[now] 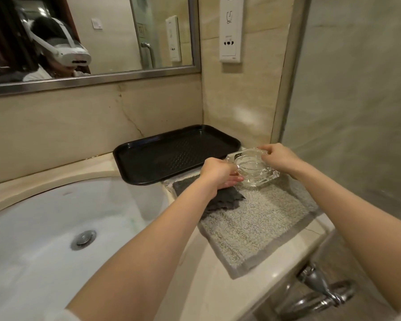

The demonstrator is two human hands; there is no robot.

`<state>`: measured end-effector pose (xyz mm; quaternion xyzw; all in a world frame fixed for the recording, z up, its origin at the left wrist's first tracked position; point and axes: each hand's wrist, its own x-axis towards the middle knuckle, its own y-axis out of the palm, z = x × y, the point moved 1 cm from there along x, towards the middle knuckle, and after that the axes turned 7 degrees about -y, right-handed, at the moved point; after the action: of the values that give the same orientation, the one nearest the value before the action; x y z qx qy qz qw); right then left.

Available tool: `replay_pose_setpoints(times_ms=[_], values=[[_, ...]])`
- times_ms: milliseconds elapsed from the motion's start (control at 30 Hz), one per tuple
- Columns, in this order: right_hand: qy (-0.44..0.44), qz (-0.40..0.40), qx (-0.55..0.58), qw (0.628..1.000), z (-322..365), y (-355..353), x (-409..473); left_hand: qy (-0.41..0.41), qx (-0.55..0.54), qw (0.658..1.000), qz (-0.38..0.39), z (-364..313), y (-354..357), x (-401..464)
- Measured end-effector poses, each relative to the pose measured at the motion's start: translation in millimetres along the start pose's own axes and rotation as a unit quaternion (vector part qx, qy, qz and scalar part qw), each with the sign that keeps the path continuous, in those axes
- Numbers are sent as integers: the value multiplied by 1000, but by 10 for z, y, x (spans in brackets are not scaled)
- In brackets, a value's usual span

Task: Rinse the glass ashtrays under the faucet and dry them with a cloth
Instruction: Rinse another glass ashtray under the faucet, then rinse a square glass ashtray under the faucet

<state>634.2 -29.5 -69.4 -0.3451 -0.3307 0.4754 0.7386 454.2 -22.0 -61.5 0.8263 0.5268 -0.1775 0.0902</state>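
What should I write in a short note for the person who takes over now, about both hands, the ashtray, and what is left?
Left hand: grips the near-left edge of the glass ashtray, above the dark cloth.
Right hand: grips its far-right edge.
The ashtray sits at the far end of the grey towel, beside the black tray, which holds nothing.
Done: cannot tell whether it is rinsed.
Left: dry it with the cloth; only one ashtray is in view.

- Your left hand (214,173) and right hand (278,156) grip opposite edges of a clear square glass ashtray (252,169).
- It sits above a grey terry towel (259,224), beside a black rectangular plastic tray (171,154).
- A dark grey cloth (225,200) lies under your left wrist.
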Motion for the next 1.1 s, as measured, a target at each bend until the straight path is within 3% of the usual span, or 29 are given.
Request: replay_pose_setpoints(times_ms=[100,233,433,533,667,900,1100], values=[[-18,13,-46,999,74,-25,-34,9,31,999,-2,-22,-53,-62],[-60,-40,-125,990,423,-23,-158,95,75,989,-82,-114,-336,-141],[-227,1,-40,973,1469,411,-479,181,248,927,-216,-11,-1086,-563],[-285,80,46,954,2077,741,-738,173,322,896,-252,190,-1609,-887],[-310,151,158,925,2813,1175,-1040,148,306,883,-324,455,-2374,-1415],[-374,218,237,870,3932,1797,-1636,88,363,810,-452,661,-3308,-2401],[-415,292,247,826,4626,2155,-2193,11,375,781,-500,908,-3884,-3118]])
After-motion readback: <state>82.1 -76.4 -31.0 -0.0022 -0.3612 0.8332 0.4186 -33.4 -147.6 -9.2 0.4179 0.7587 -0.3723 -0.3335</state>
